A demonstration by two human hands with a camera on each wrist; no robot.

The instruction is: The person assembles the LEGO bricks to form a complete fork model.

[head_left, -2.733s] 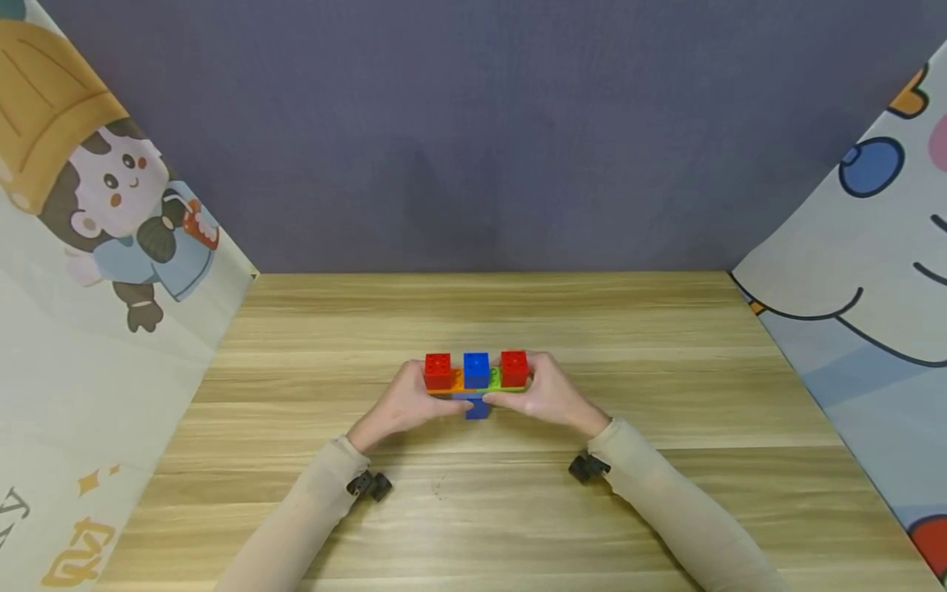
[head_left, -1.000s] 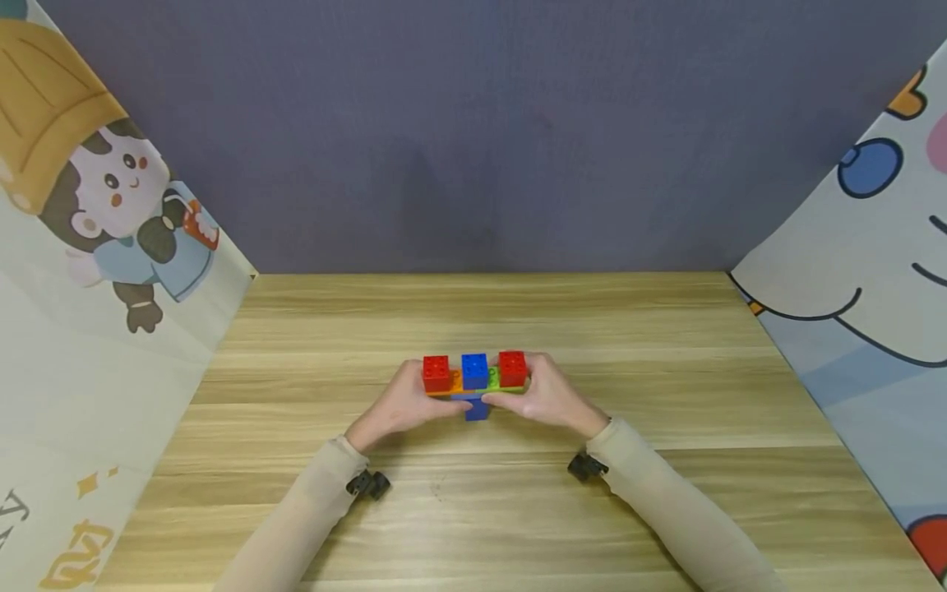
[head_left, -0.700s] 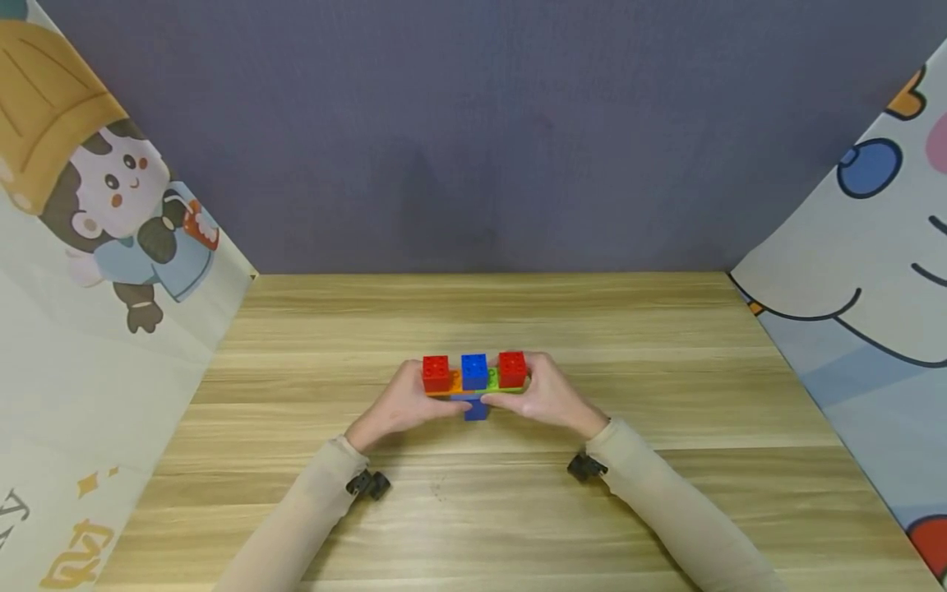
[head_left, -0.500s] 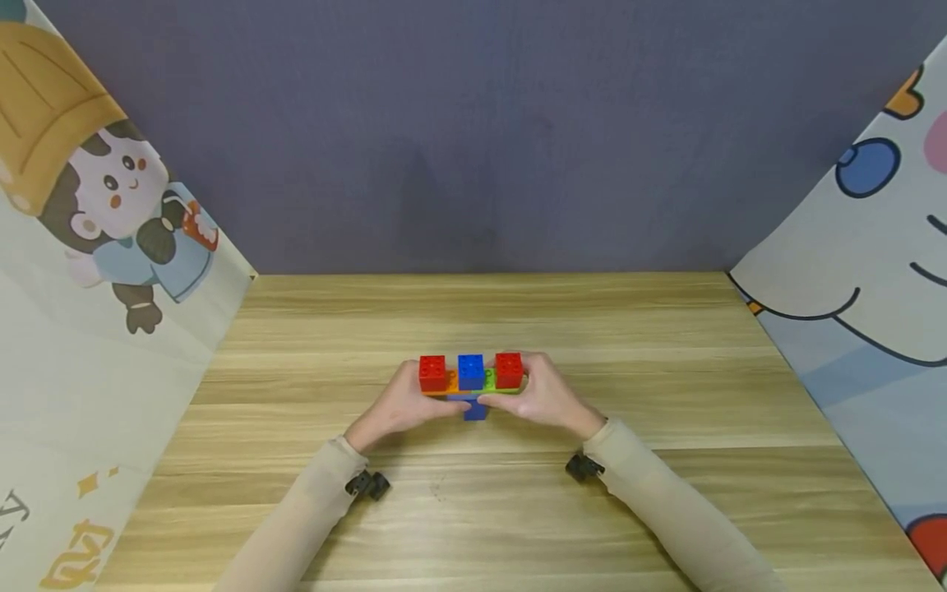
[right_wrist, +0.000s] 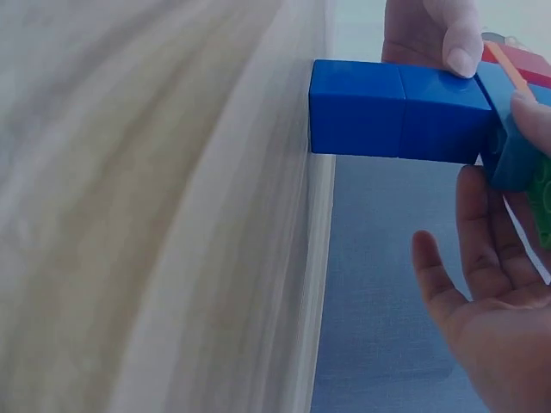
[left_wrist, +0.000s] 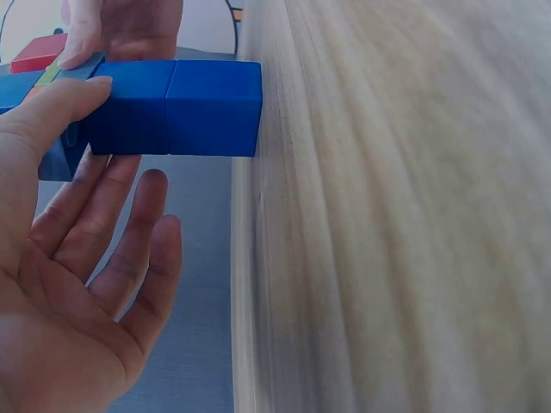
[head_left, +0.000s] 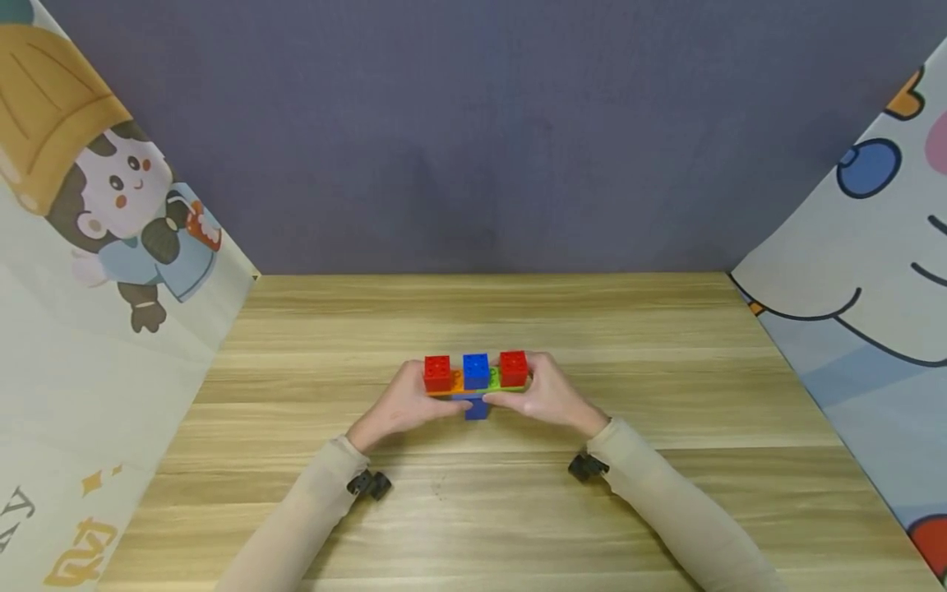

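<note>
Head view: at the centre of the pale wood-grain table (head_left: pixel 473 526), a multicoloured plastic-block structure (head_left: pixel 477 385) is upright, topped by a glossy blue cube (head_left: pixel 476 370), with a glossy red cube (head_left: pixel 437 373) at nine o'clock and a second red cube (head_left: pixel 514 369) at three. An orange studded plate (head_left: pixel 459 382) and a lime-green studded plate (head_left: pixel 494 380) lie beneath. Below, a square blue column (left_wrist: pixel 176 107) seemingly meets the table. The left hand (head_left: pixel 410 400) grips the structure from eight o'clock, the right hand (head_left: pixel 542 395) from four, thumbs in front. Beige sleeves (head_left: pixel 292 518) extend toward seven and five.
</note>
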